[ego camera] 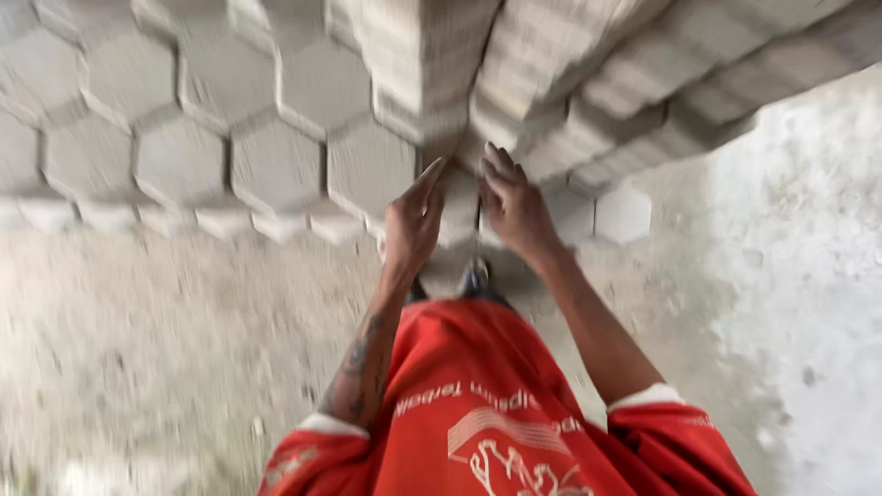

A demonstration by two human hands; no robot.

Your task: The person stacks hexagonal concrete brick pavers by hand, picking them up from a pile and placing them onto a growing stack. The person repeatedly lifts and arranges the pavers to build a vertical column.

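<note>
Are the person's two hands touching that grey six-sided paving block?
Cannot tell. The head view is blurred: the left hand and right hand sit at either side of the grey hexagonal concrete paving block, with no plain contact or gap.

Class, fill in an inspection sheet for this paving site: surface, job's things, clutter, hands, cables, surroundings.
Surface: sandy ground, bare beside laid hexagonal pavers.
Job's things: one grey hexagonal paver gripped between both hands at the laid edge.
Clutter: nothing seen.
Hands: left hand and right hand on the paver's sides; picture blurred.
Cables: nothing seen.
Surroundings: stacked pavers ahead; pale ground to the right; red shirt.
</note>
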